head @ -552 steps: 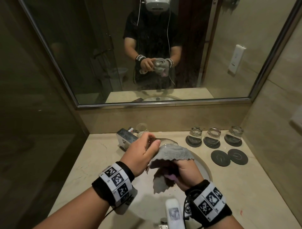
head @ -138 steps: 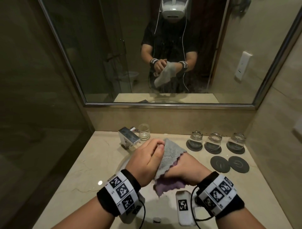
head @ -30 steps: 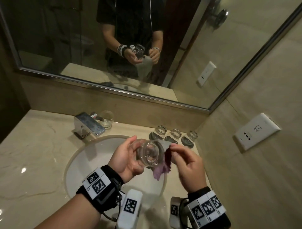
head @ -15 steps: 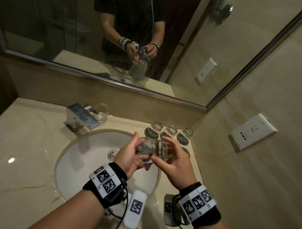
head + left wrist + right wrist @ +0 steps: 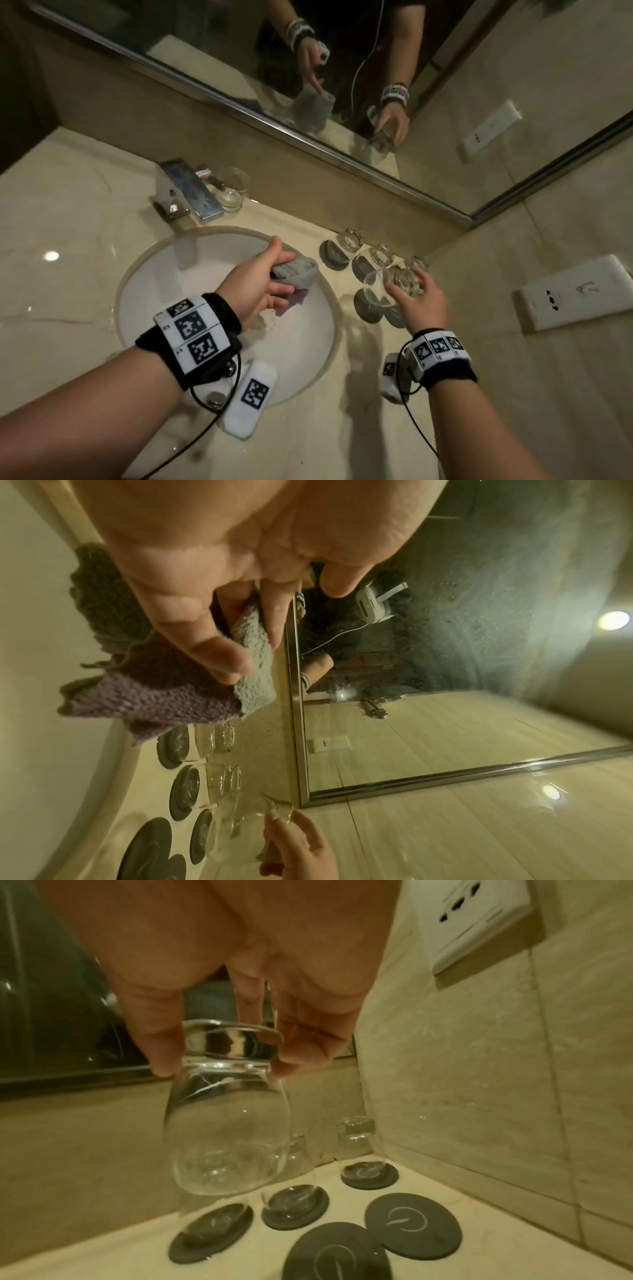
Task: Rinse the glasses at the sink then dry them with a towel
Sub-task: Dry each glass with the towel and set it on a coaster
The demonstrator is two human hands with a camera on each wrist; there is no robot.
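Observation:
My right hand [image 5: 416, 298] pinches a clear glass [image 5: 387, 284] by its thick base. The glass [image 5: 227, 1137] hangs mouth down, slightly tilted, a little above the dark coasters [image 5: 411, 1223] at the counter's right end. My thumb and fingertips [image 5: 301, 1053] curl round the base. My left hand [image 5: 260, 281] grips the bunched grey and purple towel [image 5: 296, 274] over the right side of the white sink [image 5: 205, 274]. In the left wrist view the towel [image 5: 171, 693] is pinched between thumb and fingers, apart from the glass.
Three glasses stand upturned on coasters along the back wall [image 5: 349, 240] [image 5: 378, 255] [image 5: 416, 263]. Two coasters in front are bare [image 5: 337, 1256]. Another glass [image 5: 233, 188] stands upright behind the chrome faucet [image 5: 186, 192]. A wall socket [image 5: 575, 291] is at the right.
The hands have parted. My right hand carried the glass right, over the coasters, turning it mouth down. My left hand kept the towel and stayed over the sink.

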